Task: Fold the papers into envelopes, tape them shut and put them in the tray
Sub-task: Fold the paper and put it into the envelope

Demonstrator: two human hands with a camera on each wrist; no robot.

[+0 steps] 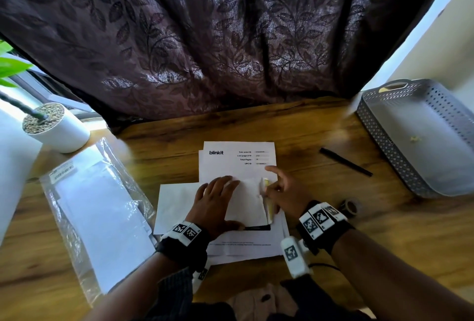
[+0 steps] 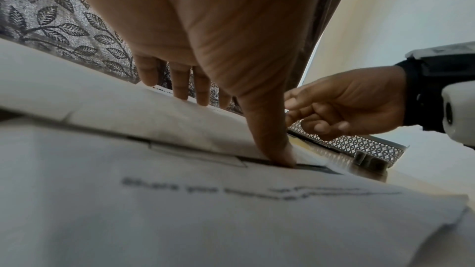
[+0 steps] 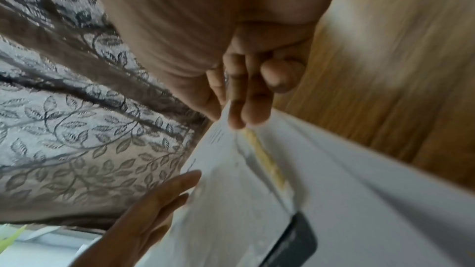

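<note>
A folded white paper [image 1: 247,201] lies mid-table on a printed sheet [image 1: 238,159]. My left hand [image 1: 218,193] rests flat on the fold with straight fingers, and its thumb [image 2: 279,149] presses by a black tape strip [image 1: 257,228] on the near edge. At the fold's right side my right hand [image 1: 272,187] pinches the raised flap edge [image 3: 223,129], which carries a yellowish strip [image 3: 266,161]. The grey perforated tray [image 1: 420,141] sits at the far right, apart from both hands.
A dark tape roll [image 1: 350,207] lies just right of my right wrist, and a black pen [image 1: 345,161] beyond it. A plastic bag of white sheets [image 1: 97,205] covers the left side. A white plant pot [image 1: 55,128] stands at the back left, a curtain behind.
</note>
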